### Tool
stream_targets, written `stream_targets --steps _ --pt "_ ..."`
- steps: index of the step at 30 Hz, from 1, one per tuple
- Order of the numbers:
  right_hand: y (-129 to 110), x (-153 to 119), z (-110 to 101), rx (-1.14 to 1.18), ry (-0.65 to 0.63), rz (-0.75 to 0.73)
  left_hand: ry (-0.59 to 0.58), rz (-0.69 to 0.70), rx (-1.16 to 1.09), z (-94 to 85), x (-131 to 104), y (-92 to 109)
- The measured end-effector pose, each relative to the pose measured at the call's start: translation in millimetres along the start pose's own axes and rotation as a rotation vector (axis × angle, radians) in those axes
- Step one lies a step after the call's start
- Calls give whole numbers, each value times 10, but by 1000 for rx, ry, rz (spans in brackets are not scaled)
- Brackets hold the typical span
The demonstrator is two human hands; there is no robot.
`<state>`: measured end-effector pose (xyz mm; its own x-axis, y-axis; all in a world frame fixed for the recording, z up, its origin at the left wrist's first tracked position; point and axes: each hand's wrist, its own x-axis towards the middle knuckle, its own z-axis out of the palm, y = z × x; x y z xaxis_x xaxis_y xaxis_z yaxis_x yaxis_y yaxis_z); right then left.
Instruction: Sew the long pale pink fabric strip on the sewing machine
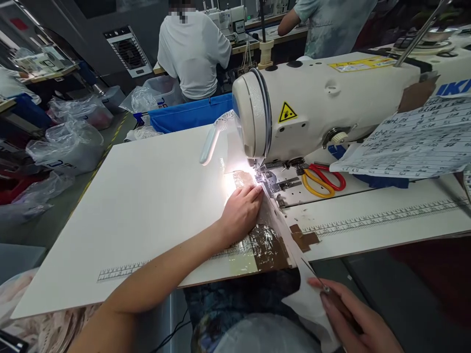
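A white sewing machine stands on the table, its lit needle area just beyond my left hand. My left hand lies palm down on the work surface, its fingertips pressing pale fabric beside the presser foot; the thumb is hidden. From there a white fabric strip runs over the table's front edge and hangs toward my lap. My right hand is closed around the brown handle of an awl, whose thin metal shaft points up along the strip. The fabric hangs right against those fingers.
Red and yellow scissors lie on the machine bed. Handwritten sheets hang at the right. Printed rulers run along the white table. Plastic-bagged bins stand on the floor at left. Two people are beyond the machine.
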<state>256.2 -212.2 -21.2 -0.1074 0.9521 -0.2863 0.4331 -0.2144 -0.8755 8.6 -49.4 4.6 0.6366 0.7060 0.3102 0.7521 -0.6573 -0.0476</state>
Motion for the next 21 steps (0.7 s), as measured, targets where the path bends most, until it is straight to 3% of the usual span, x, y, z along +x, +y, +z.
stream_targets --steps 6,12,15,21 --pt "-141 155 107 352 49 128 76 -33 -146 43 -7 -103" --pt "-303 191 352 857 -68 340 71 -16 -174 83 -31 -184" --pt "-358 225 391 757 -13 269 67 8 -151 70 -34 -164" --pt "-491 381 356 222 273 -77 8 -23 -111 2 15 -67"
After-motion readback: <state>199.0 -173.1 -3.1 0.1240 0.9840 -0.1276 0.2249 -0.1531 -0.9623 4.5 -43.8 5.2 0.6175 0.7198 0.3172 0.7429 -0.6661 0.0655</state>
